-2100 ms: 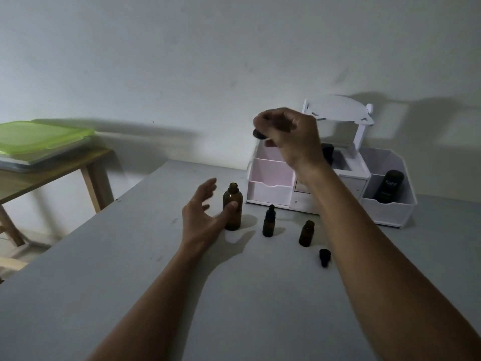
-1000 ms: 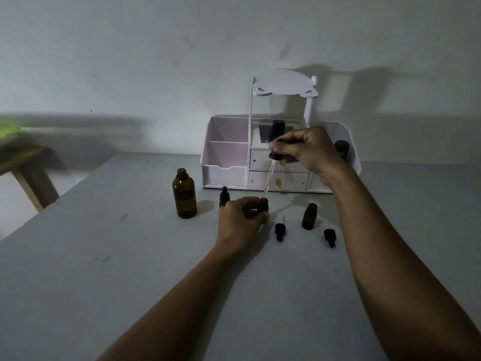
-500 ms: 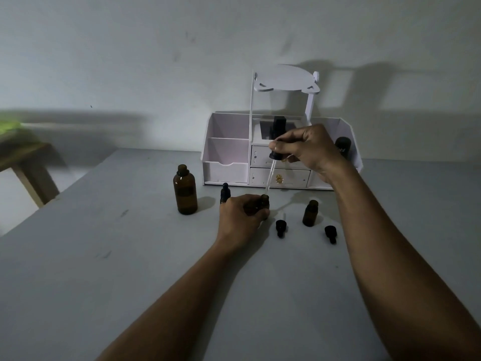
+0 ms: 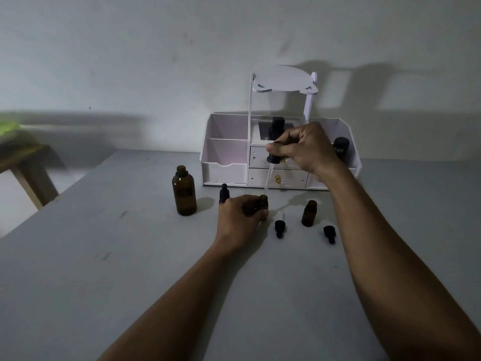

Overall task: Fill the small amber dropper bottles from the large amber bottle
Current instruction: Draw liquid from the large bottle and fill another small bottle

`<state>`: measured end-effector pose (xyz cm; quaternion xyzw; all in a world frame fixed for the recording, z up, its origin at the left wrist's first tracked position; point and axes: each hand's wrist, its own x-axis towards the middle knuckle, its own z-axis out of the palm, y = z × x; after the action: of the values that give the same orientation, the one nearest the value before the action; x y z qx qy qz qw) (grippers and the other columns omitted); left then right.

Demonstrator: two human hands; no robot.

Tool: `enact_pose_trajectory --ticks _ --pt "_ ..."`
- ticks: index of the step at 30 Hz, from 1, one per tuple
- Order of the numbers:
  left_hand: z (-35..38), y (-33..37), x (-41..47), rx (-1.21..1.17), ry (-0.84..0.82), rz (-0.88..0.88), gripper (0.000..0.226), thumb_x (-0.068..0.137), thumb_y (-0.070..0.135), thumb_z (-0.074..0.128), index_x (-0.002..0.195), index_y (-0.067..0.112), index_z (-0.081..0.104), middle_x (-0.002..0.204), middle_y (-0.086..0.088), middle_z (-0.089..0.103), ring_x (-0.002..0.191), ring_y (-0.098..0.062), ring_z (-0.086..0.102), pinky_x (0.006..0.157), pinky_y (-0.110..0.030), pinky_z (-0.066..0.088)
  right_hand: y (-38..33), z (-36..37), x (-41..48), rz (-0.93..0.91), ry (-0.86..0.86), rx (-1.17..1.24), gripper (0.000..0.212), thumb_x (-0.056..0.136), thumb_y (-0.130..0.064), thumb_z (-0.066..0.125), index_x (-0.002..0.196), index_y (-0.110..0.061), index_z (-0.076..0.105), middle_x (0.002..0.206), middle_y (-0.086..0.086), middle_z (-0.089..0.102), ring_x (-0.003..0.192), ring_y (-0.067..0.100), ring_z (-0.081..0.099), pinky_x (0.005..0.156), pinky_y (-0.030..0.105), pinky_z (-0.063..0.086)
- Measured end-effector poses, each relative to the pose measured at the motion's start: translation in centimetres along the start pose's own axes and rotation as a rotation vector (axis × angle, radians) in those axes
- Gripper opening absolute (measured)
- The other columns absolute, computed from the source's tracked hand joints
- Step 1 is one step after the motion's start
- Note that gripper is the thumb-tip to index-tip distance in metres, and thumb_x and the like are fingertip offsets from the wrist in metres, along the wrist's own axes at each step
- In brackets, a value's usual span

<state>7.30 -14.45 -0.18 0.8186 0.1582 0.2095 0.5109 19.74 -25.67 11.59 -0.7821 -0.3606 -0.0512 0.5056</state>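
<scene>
The left hand (image 4: 240,217) is curled round a small amber dropper bottle (image 4: 263,201) that stands on the grey table (image 4: 104,282) toward the middle of its far edge, just in front of a white organiser (image 4: 223,152). The grip wraps the bottle's body and leaves the open neck free. Above it the right hand (image 4: 304,149) pinches the black bulb of a dropper (image 4: 273,159). The dropper's thin glass tube slants down to the bottle's mouth, but whether the tip touches the rim cannot be made out. The small bottle looks light and narrow-footed, so it would tip at a nudge, and a low hold round its body suits it. The tube is likely brittle and is best held only by the bulb or collar, where a squeeze also meters the liquid. The large amber bottle (image 4: 184,194) stands uncapped to the left of the left hand. It is smooth, probably heavier glass that needs a whole hand round its middle, and its fill level is unreadable in this dim light. A capped small bottle (image 4: 223,194) stands between it and the left hand. A second open small bottle (image 4: 309,213) waits to the right, with two loose dropper caps (image 4: 279,227) lying nearer the table's near edge.
</scene>
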Motion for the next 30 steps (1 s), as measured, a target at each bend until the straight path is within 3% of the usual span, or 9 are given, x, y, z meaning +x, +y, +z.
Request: enact_pose_trajectory --ticks 5,9,11,15,17,20,24,26,30 --pt "0.1 -0.1 -0.1 -0.035 0.005 -0.014 0.043 0.088 0.016 0.073 0.130 0.014 0.064 0.124 0.000 0.071 0.107 -0.005 0.065 0.101 -0.022 0.048 -0.3 -0.2 0.0 0.027 -0.033 0.041 0.011 0.079 -0.019 0.082 0.087 -0.013 0.079 0.082 0.001 0.077 0.065 0.004 0.069 0.071 0.029 0.062" --pt "-0.4 0.2 -0.5 0.004 -0.018 -0.003 0.058 0.086 0.023 0.075 0.139 0.014 0.055 0.135 -0.004 0.063 0.115 -0.013 0.063 0.099 -0.027 0.050 -1.1 -0.8 -0.1 -0.009 0.023 0.097 0.015 0.081 -0.021 0.081 0.092 -0.012 0.079 0.086 0.001 0.077 0.069 -0.001 0.070 0.062 0.013 0.052" --pt "-1.3 0.5 -1.0 0.074 -0.004 0.050 0.057 0.086 0.028 0.075 0.138 0.016 0.056 0.135 -0.003 0.063 0.112 -0.012 0.063 0.093 -0.023 0.054 -1.8 -1.0 -0.1 -0.040 0.093 0.165 0.013 0.082 -0.019 0.080 0.093 -0.013 0.078 0.083 -0.003 0.075 0.070 -0.002 0.070 0.061 0.011 0.052" --pt "-5.3 1.4 -2.2 0.065 0.225 0.227 0.038 0.085 0.027 0.077 0.121 0.017 0.069 0.109 0.005 0.074 0.084 0.001 0.069 0.071 -0.011 0.055 -3.8 -0.3 0.1 -0.088 0.185 0.317 0.005 0.084 -0.017 0.078 0.084 -0.021 0.075 0.075 -0.010 0.075 0.070 0.003 0.072 0.063 0.021 0.059" --pt "-8.1 1.6 -2.2 -0.020 0.403 0.275 0.025 0.085 0.021 0.078 0.109 0.017 0.075 0.093 0.007 0.076 0.073 0.001 0.070 0.065 -0.012 0.055 -4.8 1.1 0.3 -0.090 0.190 0.377 0.005 0.084 -0.017 0.078 0.083 -0.021 0.076 0.073 -0.008 0.077 0.073 0.010 0.074 0.067 0.028 0.062" --pt "-12.1 0.3 -1.2 -0.034 0.574 0.233 0.020 0.084 0.021 0.078 0.103 0.022 0.075 0.085 0.012 0.073 0.072 0.001 0.070 0.065 -0.020 0.058 -6.1 4.0 0.7 -0.072 0.177 0.471 0.006 0.084 -0.015 0.078 0.089 -0.011 0.077 0.077 -0.001 0.078 0.075 0.015 0.076 0.064 0.024 0.059" --pt "-15.2 -3.8 0.2 -0.073 0.459 0.023 0.050 0.079 0.032 0.083 0.125 0.020 0.066 0.109 0.002 0.071 0.096 -0.006 0.069 0.080 -0.026 0.057 -7.0 7.7 1.2 -0.035 0.146 0.534 0.009 0.084 -0.010 0.078 0.091 -0.004 0.077 0.080 0.007 0.077 0.076 0.017 0.076 0.069 0.026 0.061" --pt "-15.6 -5.3 0.5 -0.131 0.339 -0.028 0.065 0.073 0.035 0.085 0.133 0.023 0.061 0.119 0.000 0.068 0.103 -0.006 0.067 0.087 -0.030 0.056 -7.1 9.0 1.3 -0.028 0.113 0.525 0.003 0.084 -0.010 0.077 0.087 -0.010 0.077 0.075 -0.001 0.076 0.072 0.011 0.075 0.069 0.025 0.062" --pt "-15.5 -6.1 0.6 -0.166 0.218 -0.031 0.082 0.058 0.049 0.084 0.134 0.028 0.060 0.124 -0.001 0.068 0.111 -0.011 0.067 0.093 -0.033 0.056 -7.2 10.0 1.3 -0.038 0.080 0.464 0.012 0.085 -0.009 0.076 0.079 -0.019 0.074 0.064 -0.014 0.073 0.068 0.002 0.073 0.071 0.027 0.062"
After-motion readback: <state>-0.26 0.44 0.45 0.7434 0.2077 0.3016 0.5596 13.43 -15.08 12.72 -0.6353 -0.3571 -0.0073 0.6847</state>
